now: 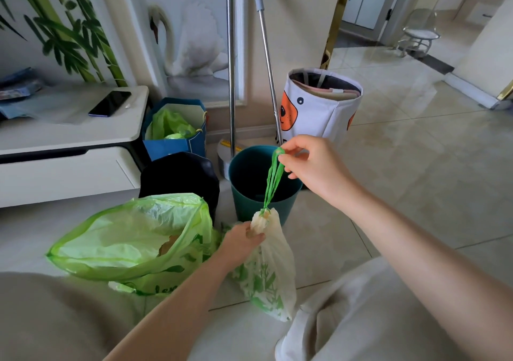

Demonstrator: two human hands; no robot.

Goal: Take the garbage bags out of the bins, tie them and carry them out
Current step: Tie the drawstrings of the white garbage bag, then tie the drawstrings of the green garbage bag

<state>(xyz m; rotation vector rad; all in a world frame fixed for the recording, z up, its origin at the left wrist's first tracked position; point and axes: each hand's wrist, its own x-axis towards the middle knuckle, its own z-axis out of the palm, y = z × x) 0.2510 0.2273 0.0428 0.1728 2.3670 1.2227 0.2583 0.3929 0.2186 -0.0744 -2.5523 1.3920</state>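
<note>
A small white garbage bag (268,274) with green leaf print hangs in front of the teal bin (244,202). My left hand (241,240) grips its gathered neck. My right hand (311,163) pinches the green drawstring (273,177), pulled taut upward from the cinched mouth. The teal bin looks empty inside. To the left on the floor lies a larger green garbage bag (125,238), its mouth wide open with scraps inside. Behind it stands a black bin (177,177).
A blue paper bag (169,145) holding green plastic stands by the white cabinet (69,141), which carries a phone (110,103). Two mop handles (266,55) lean on the wall. A white fabric basket (322,108) with an orange bear print stands behind the teal bin. Tiled floor stretches right.
</note>
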